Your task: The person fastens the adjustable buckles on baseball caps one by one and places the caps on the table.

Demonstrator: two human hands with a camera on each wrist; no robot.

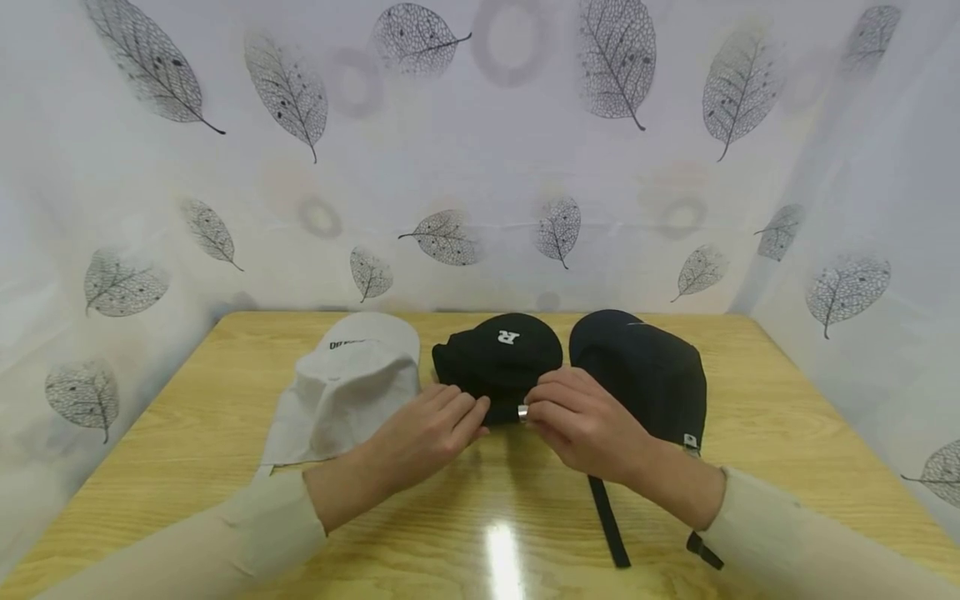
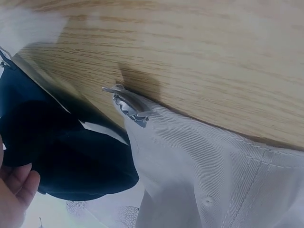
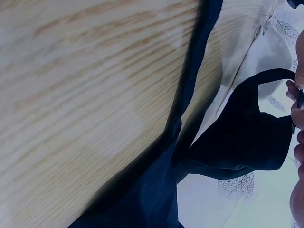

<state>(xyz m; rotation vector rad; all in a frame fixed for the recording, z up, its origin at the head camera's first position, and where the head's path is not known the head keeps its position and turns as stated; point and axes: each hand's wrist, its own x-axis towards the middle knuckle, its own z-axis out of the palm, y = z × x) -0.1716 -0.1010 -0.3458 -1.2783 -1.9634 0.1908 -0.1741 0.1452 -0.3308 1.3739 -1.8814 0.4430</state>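
A black baseball cap (image 1: 517, 350) with a white letter R on it lies in the middle of the table. My left hand (image 1: 427, 429) holds the left part of its back strap (image 1: 501, 415), fingers bent over it. At the strap's silver buckle (image 1: 522, 412), my right hand (image 1: 588, 421) pinches with thumb and fingers. In the right wrist view this strap (image 3: 275, 74) arches from the cap to the right fingertips (image 3: 298, 114). The left wrist view has the left fingers (image 2: 26, 185) against the dark cap (image 2: 71, 152); their hold on the strap is out of that view.
A light grey cap (image 1: 360, 375) lies to the left, with a metal buckle (image 2: 130, 107) on its strap end. On the right is a navy cap (image 1: 645, 367), its loose strap (image 1: 609, 521) trailing toward the front. A leaf-patterned curtain (image 1: 480, 167) surrounds the wooden table (image 1: 420, 533).
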